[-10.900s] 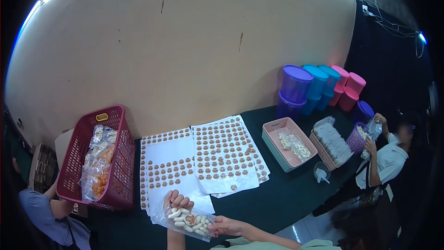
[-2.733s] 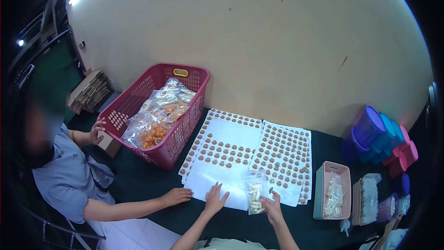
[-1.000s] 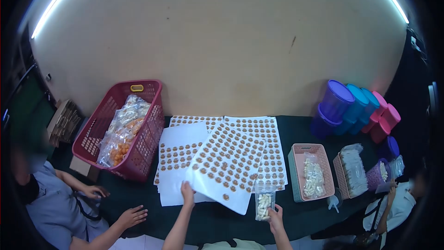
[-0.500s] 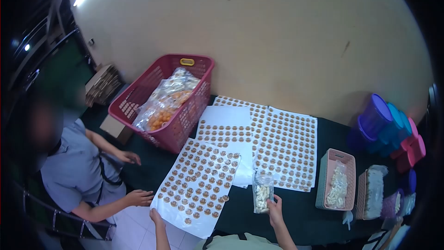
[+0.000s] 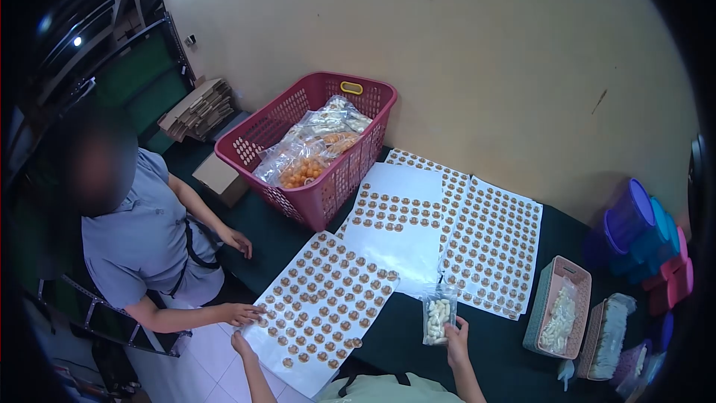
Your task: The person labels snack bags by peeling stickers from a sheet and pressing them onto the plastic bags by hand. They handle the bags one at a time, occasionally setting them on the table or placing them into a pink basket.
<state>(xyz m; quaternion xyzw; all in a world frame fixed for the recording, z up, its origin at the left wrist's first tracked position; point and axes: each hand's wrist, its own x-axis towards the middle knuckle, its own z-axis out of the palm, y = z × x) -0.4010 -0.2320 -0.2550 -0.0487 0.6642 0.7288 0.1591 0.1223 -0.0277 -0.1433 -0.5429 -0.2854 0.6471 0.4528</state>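
Note:
My left hand [image 5: 242, 345] is closed on the lower left edge of a sticker sheet [image 5: 313, 313] with rows of round brown stickers. In my right hand [image 5: 457, 336] is a small clear packet [image 5: 438, 319] of white pieces, gripped at its right side. A co-worker's hand [image 5: 242, 313] rests on the left edge of the same sheet, just above my left hand. More sticker sheets [image 5: 496, 246] lie flat beyond, against the wall side of the dark table.
A red basket [image 5: 328, 194] of bagged goods stands at the back left, near folded cardboard [image 5: 198, 108]. The co-worker [image 5: 149, 231] stands at left. To the right are a basket of white pieces [image 5: 533, 321], a basket of packets [image 5: 593, 343] and colored tubs [image 5: 630, 213].
The view has shifted, so the scene sits differently in frame. The co-worker's hand has moved onto the sheet's left edge. My hands still hold the sheet and the packet.

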